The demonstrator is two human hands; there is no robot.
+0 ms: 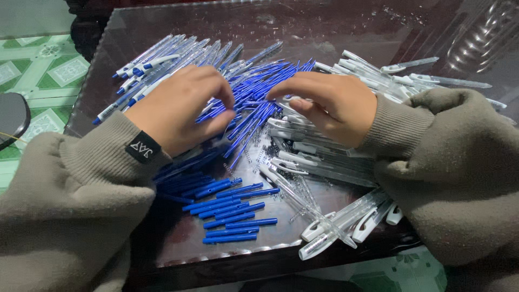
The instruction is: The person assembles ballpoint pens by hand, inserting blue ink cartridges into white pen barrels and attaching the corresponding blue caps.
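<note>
My left hand point(181, 105) rests on a heap of thin blue pen refills point(254, 111) in the middle of a dark glass-topped table point(178, 240), fingers curled and pinching among them. My right hand point(330, 103) hovers over the same heap, fingertips bent down onto the refills beside a pile of clear pen barrels point(319, 159). What each hand pinches is hidden by the fingers. Both arms wear grey-brown sweatshirt sleeves.
Several short blue pen end pieces point(232, 213) lie near the front edge. Assembled blue-and-white pens point(157, 62) are piled at the back left. More clear barrels with white clips point(389, 75) lie at the back right and front right point(346, 221). Small metal springs point(259, 157) are scattered mid-table. Green patterned floor tiles point(48, 70) show at the left.
</note>
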